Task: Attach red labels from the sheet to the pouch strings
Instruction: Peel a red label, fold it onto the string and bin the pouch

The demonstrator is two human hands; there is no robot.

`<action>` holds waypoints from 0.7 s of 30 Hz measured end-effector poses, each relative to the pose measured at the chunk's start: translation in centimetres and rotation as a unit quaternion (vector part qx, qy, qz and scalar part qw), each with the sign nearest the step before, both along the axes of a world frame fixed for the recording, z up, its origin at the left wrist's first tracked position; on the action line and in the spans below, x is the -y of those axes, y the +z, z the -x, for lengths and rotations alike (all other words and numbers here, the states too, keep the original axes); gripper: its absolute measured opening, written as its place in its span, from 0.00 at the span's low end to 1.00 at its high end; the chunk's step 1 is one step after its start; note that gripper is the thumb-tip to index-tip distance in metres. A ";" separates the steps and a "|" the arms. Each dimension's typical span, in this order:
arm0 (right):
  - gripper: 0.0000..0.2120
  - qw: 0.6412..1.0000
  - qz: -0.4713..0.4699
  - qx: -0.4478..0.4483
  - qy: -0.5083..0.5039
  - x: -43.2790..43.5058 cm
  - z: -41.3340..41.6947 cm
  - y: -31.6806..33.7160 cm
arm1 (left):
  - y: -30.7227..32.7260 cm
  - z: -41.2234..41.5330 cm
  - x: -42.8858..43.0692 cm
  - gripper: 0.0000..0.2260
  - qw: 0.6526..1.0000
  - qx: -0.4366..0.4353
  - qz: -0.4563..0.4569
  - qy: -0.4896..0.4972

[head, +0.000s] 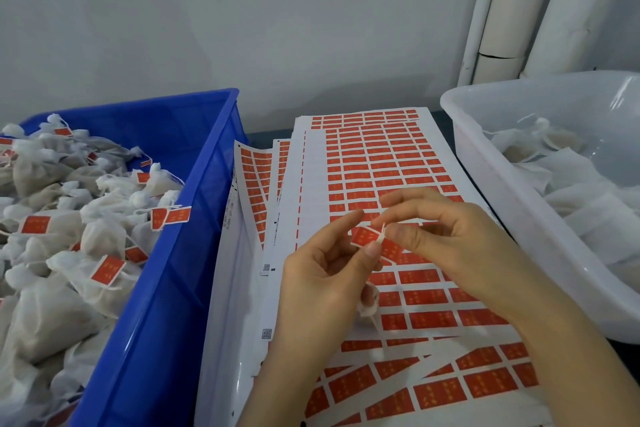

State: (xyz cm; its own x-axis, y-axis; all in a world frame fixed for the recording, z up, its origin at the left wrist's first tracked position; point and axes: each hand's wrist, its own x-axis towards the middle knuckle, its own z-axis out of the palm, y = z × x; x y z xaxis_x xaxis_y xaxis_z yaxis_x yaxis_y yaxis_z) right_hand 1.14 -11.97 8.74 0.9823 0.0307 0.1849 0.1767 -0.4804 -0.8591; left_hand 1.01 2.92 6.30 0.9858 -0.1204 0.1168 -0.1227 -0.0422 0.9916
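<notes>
As the left hand (322,284) pinches a red label (363,237) above the sheet (381,163) | right hand (450,246) pinches the string (382,231) at its edge | pouch (369,305) tucked under left fingers

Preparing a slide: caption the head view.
Left hand and right hand pinch a red label over label sheets, blue crate left, white tub right.
</notes>
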 end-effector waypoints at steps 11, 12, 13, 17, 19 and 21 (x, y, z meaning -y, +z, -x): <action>0.05 0.996 0.064 0.034 -0.056 -1.3 -0.2 -1.3 | -0.2 -0.3 0.6 0.18 0.997 -0.015 0.038 0.068; 0.06 0.996 0.051 0.031 -0.065 -1.7 -0.2 -1.5 | -0.2 -0.3 0.7 0.18 0.996 -0.002 0.037 0.083; 0.06 0.996 0.031 0.025 -0.078 -2.1 -0.2 -1.6 | -0.3 -0.3 0.7 0.18 0.995 0.017 0.040 0.095; 0.07 0.989 -0.073 -0.009 -0.130 -2.8 -0.2 -1.9 | -0.5 0.2 0.5 0.07 0.984 0.125 -0.002 0.130; 0.08 0.986 -0.105 -0.017 -0.132 -2.8 -0.2 -1.8 | -0.6 0.5 0.5 0.05 0.976 0.172 -0.039 0.131; 0.09 0.984 -0.120 -0.020 -0.128 -2.8 -0.1 -1.8 | -0.6 0.5 0.6 0.08 0.969 0.194 -0.056 0.139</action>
